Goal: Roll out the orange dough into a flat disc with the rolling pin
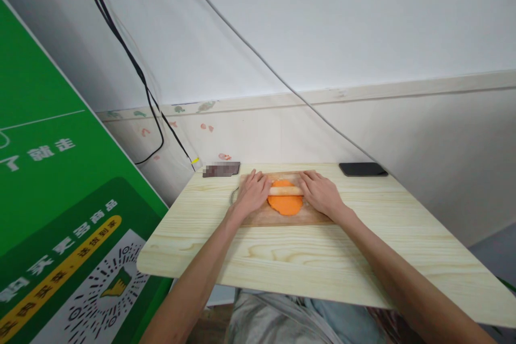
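A wooden rolling pin (285,191) lies across a flat, roundish piece of orange dough (287,205). Under the dough is a wooden board (278,221) with a metal handle at its left side. My left hand (255,192) is closed over the pin's left end. On the opposite end rests my right hand (321,192), its fingers curled over the wood. Both hands hide the ends of the pin and parts of the board.
The board sits on a pale wood-grain table (266,255). A black phone (363,169) lies at the back right, and a blurred-out flat object (221,169) at the back left. A green printed panel (60,172) stands left of the table. A grey cable (258,54) hangs along the wall.
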A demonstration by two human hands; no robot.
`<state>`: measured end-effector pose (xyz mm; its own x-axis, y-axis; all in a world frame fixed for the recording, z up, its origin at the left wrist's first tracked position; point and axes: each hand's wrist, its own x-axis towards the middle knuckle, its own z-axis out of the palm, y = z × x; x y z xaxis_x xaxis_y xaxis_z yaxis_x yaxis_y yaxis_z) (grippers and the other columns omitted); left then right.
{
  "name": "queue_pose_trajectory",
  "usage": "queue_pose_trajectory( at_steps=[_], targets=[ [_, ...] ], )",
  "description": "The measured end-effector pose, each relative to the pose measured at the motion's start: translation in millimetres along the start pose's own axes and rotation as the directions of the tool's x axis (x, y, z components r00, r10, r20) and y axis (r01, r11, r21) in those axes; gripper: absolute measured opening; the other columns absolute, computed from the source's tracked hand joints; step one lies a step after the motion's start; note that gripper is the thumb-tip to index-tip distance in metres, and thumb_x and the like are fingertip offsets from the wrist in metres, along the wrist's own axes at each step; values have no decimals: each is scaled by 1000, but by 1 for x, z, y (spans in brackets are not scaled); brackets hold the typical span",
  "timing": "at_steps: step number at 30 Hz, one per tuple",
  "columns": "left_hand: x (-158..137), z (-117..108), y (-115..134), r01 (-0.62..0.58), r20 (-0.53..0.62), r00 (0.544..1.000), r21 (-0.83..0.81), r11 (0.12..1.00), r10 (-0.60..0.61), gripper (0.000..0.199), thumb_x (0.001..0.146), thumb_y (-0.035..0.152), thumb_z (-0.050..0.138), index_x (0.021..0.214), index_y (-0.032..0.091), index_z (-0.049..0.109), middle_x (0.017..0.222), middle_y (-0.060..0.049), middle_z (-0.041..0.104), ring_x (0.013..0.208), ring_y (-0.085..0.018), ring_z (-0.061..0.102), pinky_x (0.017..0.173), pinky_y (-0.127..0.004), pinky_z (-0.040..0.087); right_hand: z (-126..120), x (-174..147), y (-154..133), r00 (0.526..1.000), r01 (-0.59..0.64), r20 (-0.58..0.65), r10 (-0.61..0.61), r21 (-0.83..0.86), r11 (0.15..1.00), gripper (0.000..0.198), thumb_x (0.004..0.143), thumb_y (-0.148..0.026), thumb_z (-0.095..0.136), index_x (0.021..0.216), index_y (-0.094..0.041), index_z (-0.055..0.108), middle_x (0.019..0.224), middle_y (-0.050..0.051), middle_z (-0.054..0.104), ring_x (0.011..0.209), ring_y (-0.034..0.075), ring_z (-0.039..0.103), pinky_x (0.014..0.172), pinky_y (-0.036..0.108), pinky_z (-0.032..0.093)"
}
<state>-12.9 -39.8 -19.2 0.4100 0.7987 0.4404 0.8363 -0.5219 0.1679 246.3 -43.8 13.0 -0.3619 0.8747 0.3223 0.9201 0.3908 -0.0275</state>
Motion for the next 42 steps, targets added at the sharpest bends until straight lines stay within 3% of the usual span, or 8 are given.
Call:
queue_pose_trajectory(
  at_steps=[4, 11, 20, 24, 29, 34, 38, 42],
  targets=[
    [-8, -4, 4, -86, 30, 996, 113, 990, 83, 45, 115, 24, 28, 124, 12, 71, 133, -17, 75, 137, -26, 64, 134, -49, 33, -2, -6, -2, 1000, 19, -8, -19, 6, 1000, 47, 114, -27, 34, 140, -11, 69, 142, 15, 73, 131, 26, 66, 111, 36, 50],
    [-18, -10, 14, -21, 35, 999, 189, 982, 14, 55, 117, 32, 20, 133, 13, 69, 143, -15, 73, 145, -24, 61, 132, -45, 40, -6, -18, -6, 998, 63, -6, -63, -18, 998, 49, 115, -27, 29, 126, -10, 74, 140, 19, 74, 131, 29, 68, 112, 39, 53],
    [-56, -18, 34, 42, 2, 999, 83, 996, -43, 60, 117, 42, 23, 164, 11, 45, 169, -17, 51, 165, -28, 38, 134, -51, 38, 3, -54, -2, 968, 186, -168, -185, -14, 983, 54, 115, -31, 30, 145, -5, 67, 141, 21, 74, 133, 30, 68, 117, 45, 51],
    [-64, -23, 37, 41, 31, 999, 61, 997, -43, 64, 117, 46, 25, 171, 11, 33, 176, -18, 39, 169, -28, 27, 136, -53, 34, 2, -62, -7, 972, 167, -155, -174, -60, 984, 56, 115, -32, 28, 147, -4, 65, 146, 22, 71, 140, 32, 63, 123, 49, 44],
    [-55, -13, 24, 79, 45, 996, -65, 995, -76, 64, 117, 47, 23, 170, 13, 36, 175, -18, 40, 169, -27, 27, 137, -53, 32, -6, -46, -18, 991, 85, -91, -97, -131, 988, 57, 113, -29, 27, 144, -2, 66, 146, 24, 70, 146, 36, 56, 126, 58, 36],
    [-51, -11, 17, 203, -1, 977, -309, 929, -214, 66, 116, 52, 25, 170, 16, 37, 177, -17, 37, 168, -27, 30, 137, -54, 31, -2, -16, -40, 986, 162, -18, -164, -82, 983, 58, 114, -32, 28, 156, -4, 58, 160, 22, 59, 153, 34, 49, 126, 51, 35],
    [-53, -36, 15, 232, -208, 907, -482, 845, -367, 61, 114, 53, 36, 164, 19, 48, 173, -15, 46, 164, -26, 40, 137, -52, 32, 9, 10, -49, 986, 164, 21, -164, -30, 986, 54, 115, -32, 28, 152, -12, 62, 153, 20, 65, 147, 34, 54, 121, 51, 38],
    [-62, -90, 18, 152, -458, 729, -617, 772, -508, 43, 110, 46, 54, 138, 19, 72, 141, -14, 75, 137, -27, 67, 122, -48, 51, 15, 28, -44, 995, 98, 29, -98, -11, 995, 55, 115, -36, 28, 151, -12, 62, 152, 20, 66, 146, 35, 54, 118, 53, 39]
  ],
)
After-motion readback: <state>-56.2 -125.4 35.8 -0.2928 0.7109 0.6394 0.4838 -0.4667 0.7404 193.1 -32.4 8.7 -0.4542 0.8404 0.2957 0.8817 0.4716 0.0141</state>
